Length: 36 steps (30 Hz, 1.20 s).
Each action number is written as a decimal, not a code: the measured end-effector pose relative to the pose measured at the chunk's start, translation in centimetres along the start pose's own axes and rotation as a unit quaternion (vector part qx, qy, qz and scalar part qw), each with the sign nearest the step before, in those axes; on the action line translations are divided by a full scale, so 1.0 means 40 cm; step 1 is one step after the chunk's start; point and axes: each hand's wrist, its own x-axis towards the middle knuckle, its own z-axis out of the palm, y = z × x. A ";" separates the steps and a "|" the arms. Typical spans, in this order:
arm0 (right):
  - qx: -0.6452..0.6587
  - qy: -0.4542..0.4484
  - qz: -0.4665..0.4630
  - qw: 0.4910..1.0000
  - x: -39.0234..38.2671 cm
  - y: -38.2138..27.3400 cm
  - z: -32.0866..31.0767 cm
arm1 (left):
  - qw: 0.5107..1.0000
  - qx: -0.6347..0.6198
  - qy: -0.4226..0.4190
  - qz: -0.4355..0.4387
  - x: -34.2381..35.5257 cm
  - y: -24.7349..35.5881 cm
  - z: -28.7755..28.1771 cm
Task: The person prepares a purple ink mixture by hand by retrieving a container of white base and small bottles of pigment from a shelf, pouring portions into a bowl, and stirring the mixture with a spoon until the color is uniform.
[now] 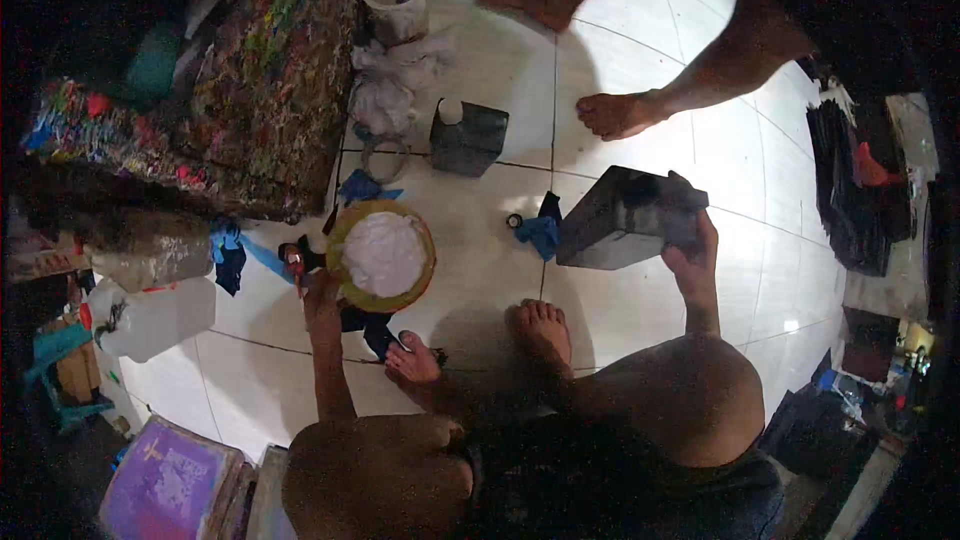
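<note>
My right hand (697, 248) grips the right end of a dark grey box (620, 225) with slanted sides, held tilted above the floor. My left hand (318, 292) is beside a round yellow bowl (430, 265) filled with crumpled white material (383, 254). Its fingers look closed around something small and dark with an orange streak, too dim to make out. Beyond the bowl, a second dark grey piece (470, 140) with a rounded notch stands on the tiles. Blue cloth scraps (541, 235) lie left of the held box.
A paint-crusted bench (270, 90) fills the far left. White buckets (396, 8), white rags (385, 100) and a roll of tape (385, 159) are beside it. Another person's bare feet (620, 115) are at the far right. A whitish jerrycan (160, 315) stands left; black sheets (850, 190) lean right.
</note>
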 end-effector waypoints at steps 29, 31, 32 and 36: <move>-0.469 -0.226 -0.076 0.850 0.041 0.028 0.111 | 0.964 -0.231 -0.125 -0.039 -0.099 -0.035 0.312; -0.484 -0.228 -0.072 0.842 0.044 0.021 0.114 | 0.964 -0.232 -0.124 -0.044 -0.095 -0.058 0.309; -0.482 -0.225 -0.092 0.842 0.045 0.023 0.115 | 0.963 -0.233 -0.124 -0.047 -0.093 -0.067 0.308; -0.491 -0.222 -0.119 0.834 0.049 0.024 0.122 | 0.964 -0.242 -0.097 -0.051 -0.101 -0.062 0.311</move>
